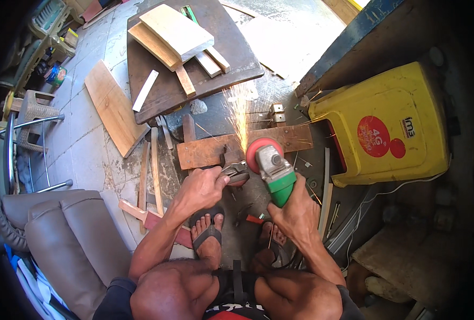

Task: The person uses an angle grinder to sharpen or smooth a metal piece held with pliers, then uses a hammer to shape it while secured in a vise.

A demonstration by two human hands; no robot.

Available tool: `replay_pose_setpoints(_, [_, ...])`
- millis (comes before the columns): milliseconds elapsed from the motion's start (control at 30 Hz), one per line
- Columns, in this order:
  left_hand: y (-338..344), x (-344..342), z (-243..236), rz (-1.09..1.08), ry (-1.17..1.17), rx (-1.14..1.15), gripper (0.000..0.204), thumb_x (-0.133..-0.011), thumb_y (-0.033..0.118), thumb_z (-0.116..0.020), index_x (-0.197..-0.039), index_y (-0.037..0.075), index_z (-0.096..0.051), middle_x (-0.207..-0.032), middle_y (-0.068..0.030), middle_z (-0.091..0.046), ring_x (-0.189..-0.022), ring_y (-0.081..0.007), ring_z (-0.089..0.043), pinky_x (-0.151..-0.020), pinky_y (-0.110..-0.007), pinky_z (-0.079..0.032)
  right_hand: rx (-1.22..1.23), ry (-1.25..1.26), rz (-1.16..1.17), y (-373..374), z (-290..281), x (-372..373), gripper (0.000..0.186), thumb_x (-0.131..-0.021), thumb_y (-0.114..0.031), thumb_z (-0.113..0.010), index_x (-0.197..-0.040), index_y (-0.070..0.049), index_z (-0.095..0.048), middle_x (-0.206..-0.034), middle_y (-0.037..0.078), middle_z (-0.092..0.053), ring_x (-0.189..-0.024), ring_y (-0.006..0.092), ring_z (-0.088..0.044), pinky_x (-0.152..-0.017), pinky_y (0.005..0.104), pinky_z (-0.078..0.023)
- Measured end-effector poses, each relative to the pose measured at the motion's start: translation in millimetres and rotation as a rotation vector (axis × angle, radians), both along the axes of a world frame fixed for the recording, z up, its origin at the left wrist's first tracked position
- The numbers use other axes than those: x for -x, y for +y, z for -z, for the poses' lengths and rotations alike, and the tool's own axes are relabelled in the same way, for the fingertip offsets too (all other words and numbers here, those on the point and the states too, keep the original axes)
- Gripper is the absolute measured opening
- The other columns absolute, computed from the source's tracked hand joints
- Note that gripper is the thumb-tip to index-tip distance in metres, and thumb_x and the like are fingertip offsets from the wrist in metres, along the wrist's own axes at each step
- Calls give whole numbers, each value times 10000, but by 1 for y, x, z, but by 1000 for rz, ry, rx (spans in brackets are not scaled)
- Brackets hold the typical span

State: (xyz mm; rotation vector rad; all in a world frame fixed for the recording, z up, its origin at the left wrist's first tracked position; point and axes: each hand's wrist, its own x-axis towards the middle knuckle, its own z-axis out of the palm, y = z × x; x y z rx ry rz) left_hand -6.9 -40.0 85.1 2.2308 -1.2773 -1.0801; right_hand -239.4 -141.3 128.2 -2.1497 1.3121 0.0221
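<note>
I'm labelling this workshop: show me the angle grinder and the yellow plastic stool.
Angle grinder [275, 168]: head view, metal gear head.
Yellow plastic stool [394, 108]: head view, bare yellow panel.

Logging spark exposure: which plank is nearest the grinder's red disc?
The brown plank crosswise just beyond the red disc; the paler boards on the dark table and the wide board beside it are farther away.

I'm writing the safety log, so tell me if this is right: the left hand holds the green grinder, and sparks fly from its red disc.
Wrong side: the head view shows the right hand, not the left hand, holding the green grinder. Sparks do fly from its red disc.
</note>
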Motion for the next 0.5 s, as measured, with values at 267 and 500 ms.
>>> replay_pose_setpoints(267, [1,1,3,-1,-14,16,317,-1010,290,-602,-944,-14,-666,-854,-315,-685,-875,-534,-670,-776,-599,-512,2,-5,-8,1,-2,-2,861,-745,-246,-851,-1427,22,-399,-1178,321,-661,-963,527,-695,-819,584,-566])
replay_pose_setpoints(500, [3,-3,9,1,0,25,323,-1008,289,-598,-954,-22,-667,-866,-329,-683,-888,-540,-667,-783,-602,-507,-24,3,-43,4,-3,-8,880,-745,-251,-854,-1439,23,-388,-1184,318,-660,-966,527,-695,-826,586,-563])
